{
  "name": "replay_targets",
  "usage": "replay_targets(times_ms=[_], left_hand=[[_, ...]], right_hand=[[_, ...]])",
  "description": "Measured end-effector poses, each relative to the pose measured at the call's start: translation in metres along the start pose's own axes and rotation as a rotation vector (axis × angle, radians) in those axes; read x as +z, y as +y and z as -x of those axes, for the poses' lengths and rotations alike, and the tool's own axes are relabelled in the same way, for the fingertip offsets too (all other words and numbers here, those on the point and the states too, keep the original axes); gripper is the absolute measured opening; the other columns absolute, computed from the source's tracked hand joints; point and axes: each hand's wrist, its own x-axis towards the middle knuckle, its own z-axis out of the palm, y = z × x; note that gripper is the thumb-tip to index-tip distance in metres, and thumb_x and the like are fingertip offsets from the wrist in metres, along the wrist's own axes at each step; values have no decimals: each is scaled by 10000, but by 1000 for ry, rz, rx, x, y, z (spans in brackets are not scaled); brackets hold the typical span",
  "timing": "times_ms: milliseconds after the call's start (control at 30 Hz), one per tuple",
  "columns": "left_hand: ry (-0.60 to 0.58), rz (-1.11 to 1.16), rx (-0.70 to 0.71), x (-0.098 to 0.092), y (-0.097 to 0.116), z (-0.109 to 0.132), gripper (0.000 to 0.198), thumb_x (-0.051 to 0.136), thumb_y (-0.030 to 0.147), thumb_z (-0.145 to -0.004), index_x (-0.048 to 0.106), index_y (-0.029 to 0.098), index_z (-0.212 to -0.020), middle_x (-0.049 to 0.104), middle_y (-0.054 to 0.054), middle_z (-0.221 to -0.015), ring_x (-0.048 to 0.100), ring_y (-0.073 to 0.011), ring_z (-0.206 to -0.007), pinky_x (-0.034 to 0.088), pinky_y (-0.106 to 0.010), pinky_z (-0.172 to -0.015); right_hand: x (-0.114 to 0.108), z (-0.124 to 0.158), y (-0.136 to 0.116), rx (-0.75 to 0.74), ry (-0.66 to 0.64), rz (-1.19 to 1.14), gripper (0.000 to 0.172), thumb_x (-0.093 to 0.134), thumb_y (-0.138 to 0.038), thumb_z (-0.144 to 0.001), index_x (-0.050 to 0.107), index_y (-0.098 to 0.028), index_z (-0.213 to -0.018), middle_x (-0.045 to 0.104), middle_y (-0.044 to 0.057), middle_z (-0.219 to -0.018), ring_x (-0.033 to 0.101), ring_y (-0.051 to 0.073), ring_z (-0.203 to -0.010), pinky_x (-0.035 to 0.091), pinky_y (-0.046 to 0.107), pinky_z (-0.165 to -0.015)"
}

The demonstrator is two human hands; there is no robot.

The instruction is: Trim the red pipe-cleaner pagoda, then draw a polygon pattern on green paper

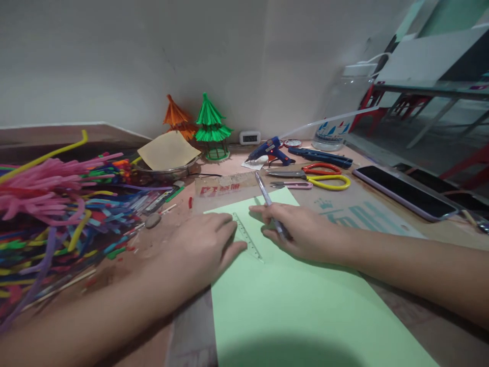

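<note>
A sheet of light green paper (290, 311) lies in front of me. On its upper part rests a clear set square (248, 238) with ruler markings along one edge. My left hand (208, 242) lies over the set square's left side, thumb apart from the fingers, which hide part of it. To its right, my right hand (296, 229) is closed around a pen (268, 196), its index finger reaching toward the set square. The pen slants up and away from me, its lower end partly hidden by the hand.
Pipe cleaners (57, 188) pile up at left. At the back stand an orange paper tree (178, 117) and a green one (213, 125), a small timer (250, 137), a glue gun (269, 149) and a bottle (336, 112). Yellow-and-red-handled scissors (328, 181) and a phone (405, 191) lie right.
</note>
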Motion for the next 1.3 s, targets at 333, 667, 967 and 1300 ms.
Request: replay_targets(times_ms=[333,667,967,1300], left_hand=[[-86,126,-62,5,5,-4,441,467,421,-1051,657,126,-1317,652,-176,-1443,647,-352,-1288,564,-536,-1056],[-93,168,-153,13,-8,-10,452,487,433,-1036,625,141,-1352,580,-186,-1524,568,-362,-1389,498,-573,-1125],[-118,142,-192,6,-16,-17,390,545,502,-1018,651,204,-1246,688,-136,-1348,623,-355,-1268,483,-564,-1082],[-5,99,-461,1,-93,-26,464,492,523,-937,711,158,-1122,756,-237,-1115,687,-487,-1117,495,-621,-988]], right_hand=[[-19,-18,33,142,2,285,317,604,-378,-968,572,-169,-1205,701,178,-1242,669,349,-1126,506,442,-895],[-21,-17,41,118,85,312,283,637,-367,-938,590,-168,-1134,701,170,-1146,651,356,-1089,483,451,-902],[10,-39,24,190,123,167,290,570,-329,-980,551,-150,-1207,664,195,-1245,643,338,-1149,500,455,-946],[10,-46,8,214,91,117,280,569,-253,-986,560,-141,-1243,682,179,-1230,642,308,-1151,500,431,-946]])
